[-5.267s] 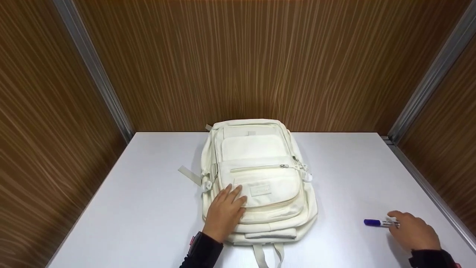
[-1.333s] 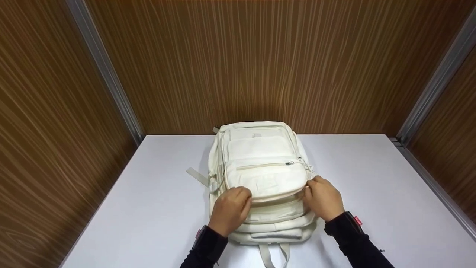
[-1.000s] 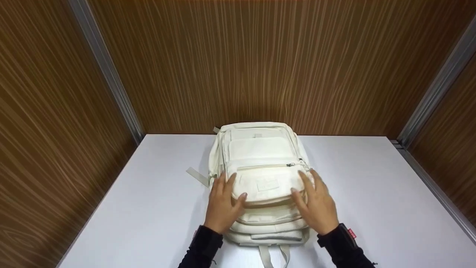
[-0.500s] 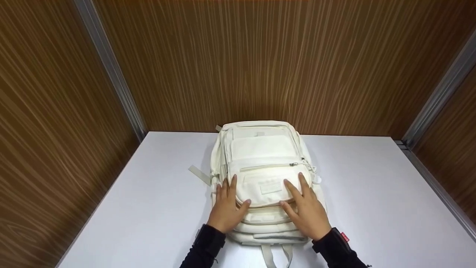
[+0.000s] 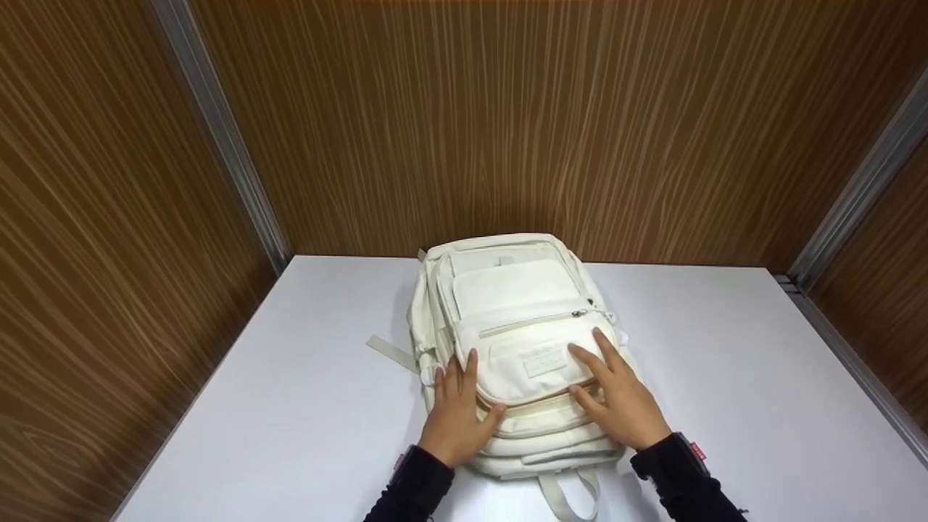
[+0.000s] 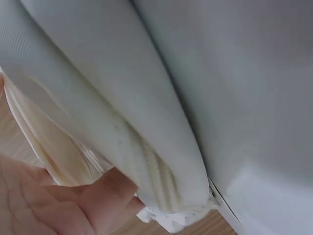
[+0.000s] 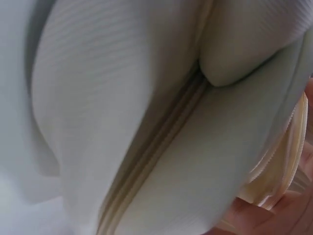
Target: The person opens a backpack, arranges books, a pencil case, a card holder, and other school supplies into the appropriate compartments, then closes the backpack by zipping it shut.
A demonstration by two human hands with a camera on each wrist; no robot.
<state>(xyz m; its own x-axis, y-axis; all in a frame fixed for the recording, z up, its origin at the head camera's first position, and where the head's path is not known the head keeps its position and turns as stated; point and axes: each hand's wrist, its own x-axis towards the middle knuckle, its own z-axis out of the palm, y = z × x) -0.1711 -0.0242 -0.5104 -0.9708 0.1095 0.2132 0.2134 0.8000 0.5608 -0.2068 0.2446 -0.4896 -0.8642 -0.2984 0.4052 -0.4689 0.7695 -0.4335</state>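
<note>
A cream backpack [image 5: 516, 290] lies front up, slightly turned, its lower end swung to the right. Its lower front pocket [image 5: 544, 370] bears a small label, and the pocket's bottom edge gapes along the zipper. My left hand [image 5: 458, 422] rests at the pocket's left edge and the bag's side, fingers straight. On the pocket's right part lie the spread fingertips of my right hand [image 5: 625, 407], thumb near the gaping edge. The wrist views show the bag's sides up close, with the pocket's pale yellow lining [image 7: 274, 174] visible in the right one. No marker shows.
The backpack lies on a white table [image 5: 312, 377]. A brown wood-grain panel [image 5: 507, 123] stands behind it, with more panels at left and right joined by metal posts [image 5: 225, 138]. One loose strap [image 5: 391, 354] sticks out left; another loop [image 5: 569, 500] hangs toward the front.
The right hand earlier held a blue-capped marker at the table's right; it is gone from sight. Both hands pinched the pocket's edges, then released and spread. The backpack's lower end has shifted right.
</note>
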